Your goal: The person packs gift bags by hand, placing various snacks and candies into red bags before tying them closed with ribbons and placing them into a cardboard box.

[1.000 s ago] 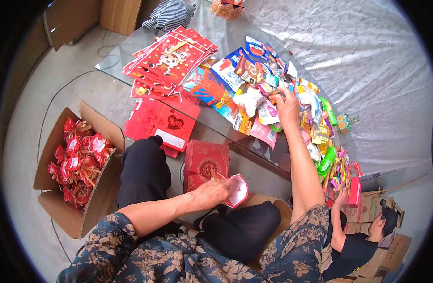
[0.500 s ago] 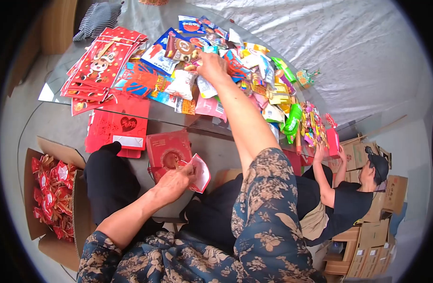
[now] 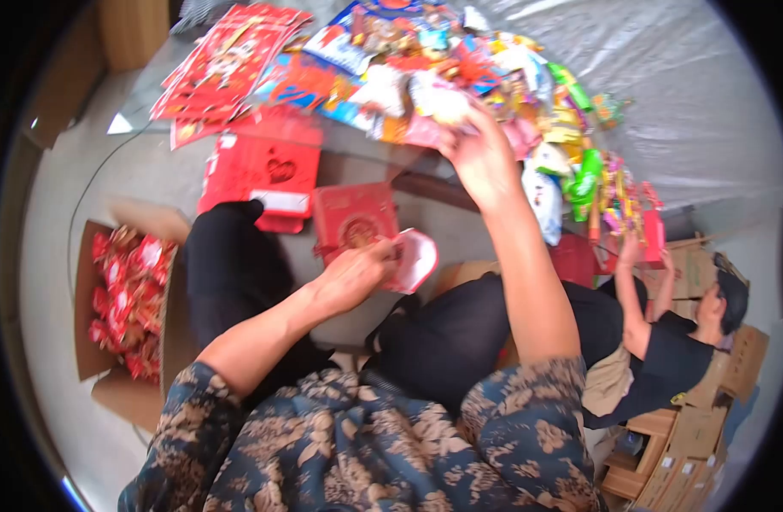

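Observation:
My left hand [image 3: 357, 275] is closed on a red gift box [image 3: 344, 209] with a round gold print, held above my lap. A curved flap [image 3: 419, 260] with a pale inside stands out beside my fingers. My right hand [image 3: 477, 158] is over the near edge of the table, its fingers bent together and smeared by motion. Whatever they hold is too blurred to make out. Just behind those fingertips lies a bright white packet [image 3: 438, 96], near a pink packet [image 3: 424, 130] in the heap of snacks [image 3: 494, 72].
Red printed bags [image 3: 229, 64] are stacked at the table's left. Flat red boxes [image 3: 263, 166] lie below them. A carton [image 3: 180, 333] of red wrapped packs stands at left. At right a co-worker [image 3: 665, 354] handles a red box [image 3: 654, 237], with cardboard cartons [image 3: 699, 435] behind.
My right hand has drawn back from the middle of the snack heap towards the table's near edge. The view has shifted, while my left hand still grips the red gift box.

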A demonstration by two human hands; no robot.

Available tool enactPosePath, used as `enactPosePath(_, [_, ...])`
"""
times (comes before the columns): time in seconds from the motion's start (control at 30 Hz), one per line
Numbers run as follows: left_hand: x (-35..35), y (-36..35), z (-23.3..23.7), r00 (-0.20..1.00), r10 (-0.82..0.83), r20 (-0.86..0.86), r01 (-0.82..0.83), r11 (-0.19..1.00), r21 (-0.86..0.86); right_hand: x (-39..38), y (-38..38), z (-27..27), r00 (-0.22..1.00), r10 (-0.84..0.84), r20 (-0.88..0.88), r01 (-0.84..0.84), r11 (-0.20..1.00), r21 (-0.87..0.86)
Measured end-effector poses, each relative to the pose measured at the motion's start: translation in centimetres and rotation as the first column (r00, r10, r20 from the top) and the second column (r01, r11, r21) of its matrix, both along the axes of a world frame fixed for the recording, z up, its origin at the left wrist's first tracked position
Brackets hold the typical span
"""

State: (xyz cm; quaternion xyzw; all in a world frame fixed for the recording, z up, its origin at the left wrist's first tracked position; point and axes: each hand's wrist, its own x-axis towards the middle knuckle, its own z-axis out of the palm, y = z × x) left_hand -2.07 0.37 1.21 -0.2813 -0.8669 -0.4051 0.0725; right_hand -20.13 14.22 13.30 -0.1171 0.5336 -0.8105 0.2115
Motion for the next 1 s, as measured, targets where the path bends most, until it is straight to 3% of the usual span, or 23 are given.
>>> enactPosePath(0.03, [0.1,0.1,-0.8,0.999,-0.015,-0.028,0.016,0.999,0.038,2.7,1.8,-1.0,0.991,0.052,0.119,-0.036,0.991,-0.131])
enactPosePath(0.1, [0.7,-0.1,-1.1,1.0,-0.011,-0.003,0.011,1.0,-0.023,8.1,4.4,-2.5,0.951,0.066,0.302,-0.016,0.986,-0.166])
enactPosePath(0.17, [1.1,-0.2,-0.8,0.999,-0.03,0.024,0.031,0.999,-0.03,12.6,6.4,-4.7,0.951,-0.038,0.305,0.038,0.999,0.004])
enactPosePath(0.27, [1.6,0.1,-0.8,0.999,-0.003,0.042,0.006,0.998,-0.062,16.4,7.9,-6.8,0.962,-0.064,0.265,0.019,0.985,0.169])
enactPosePath(0.37, [1.9,0.0,-0.4,0.999,-0.018,0.043,0.021,0.997,-0.069,17.3,6.9,-7.4,0.991,-0.129,0.035,0.099,0.885,0.454])
enactPosePath(0.43, [1.9,0.1,-0.4,0.999,-0.046,0.029,0.048,0.997,-0.057,17.5,5.5,-6.6,0.973,-0.138,-0.187,0.23,0.703,0.673])
enactPosePath(0.47, [1.9,0.2,-0.2,0.999,-0.045,0.026,0.046,0.997,-0.055,17.4,6.0,-8.2,0.912,-0.025,-0.41,0.349,0.573,0.742])
enactPosePath(0.6, [1.6,0.0,0.0,1.0,-0.021,0.016,0.022,0.998,-0.061,17.8,7.0,-8.3,0.87,-0.047,-0.491,0.407,0.629,0.662])
enactPosePath(0.73, [1.3,0.0,-0.1,1.0,0.009,0.003,-0.009,0.998,-0.061,18.8,9.2,-8.3,0.976,-0.04,-0.215,0.182,0.694,0.697])
enactPosePath(0.87, [0.2,0.1,-1.0,0.999,-0.018,-0.049,0.012,0.993,-0.12,18.9,11.1,-11.0,0.989,-0.1,-0.104,0.144,0.725,0.673])
enactPosePath(1.0, [-1.6,0.6,-0.9,0.998,-0.025,-0.053,0.013,0.977,-0.215,18.3,11.9,-13.1,1.0,0.023,-0.005,-0.014,0.729,0.684])
